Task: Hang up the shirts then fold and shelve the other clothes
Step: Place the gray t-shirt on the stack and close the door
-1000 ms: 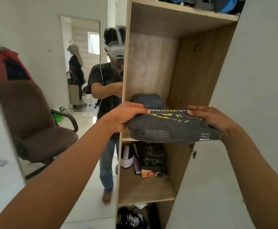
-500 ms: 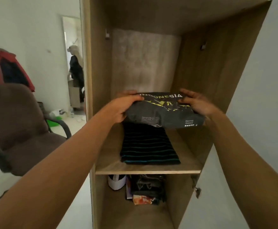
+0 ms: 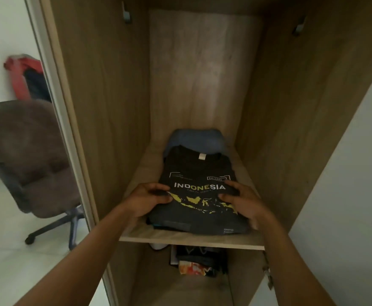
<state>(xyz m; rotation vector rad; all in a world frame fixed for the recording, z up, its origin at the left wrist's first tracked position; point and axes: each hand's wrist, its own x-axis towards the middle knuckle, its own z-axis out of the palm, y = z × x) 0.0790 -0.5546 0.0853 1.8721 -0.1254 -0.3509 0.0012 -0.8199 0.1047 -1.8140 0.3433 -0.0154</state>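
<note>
On shelf (image 3: pixel 136 236) — both hands hold folded shirt (image 3: pixel 199 208).

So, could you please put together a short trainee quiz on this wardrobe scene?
1. True or false: the black Indonesia T-shirt lies on the wooden shelf.
2. What sits behind it? A) blue folded garment B) a shoebox C) a pillow
3. Fill in: the left hand and right hand touch the shirt's ____.

Key: 1 true; 2 A; 3 sides.
</note>
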